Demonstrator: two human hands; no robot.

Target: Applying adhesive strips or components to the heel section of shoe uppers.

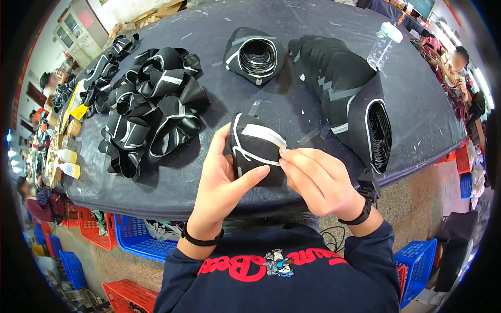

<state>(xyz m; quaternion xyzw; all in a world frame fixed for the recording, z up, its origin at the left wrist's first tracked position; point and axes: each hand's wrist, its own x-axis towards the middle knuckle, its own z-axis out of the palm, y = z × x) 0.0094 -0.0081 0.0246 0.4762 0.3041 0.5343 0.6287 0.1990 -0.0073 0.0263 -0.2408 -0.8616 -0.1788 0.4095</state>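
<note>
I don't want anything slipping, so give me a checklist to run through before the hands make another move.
1. Left hand supporting the black piece: ok, thumb across its near side.
2. Right hand at the piece's right edge: ok, thumb and fingertips pinched together there.
3. Broad white strip bonded along its whole length: cannot tell from this view.
4. Loose pile on the left neatly nested: not ok, its pieces lie jumbled.
5. Right wrist clear of the long nested stack: cannot tell, they look very close.
6. Clear bottle away from both hands: ok, it is at the far right.
</note>
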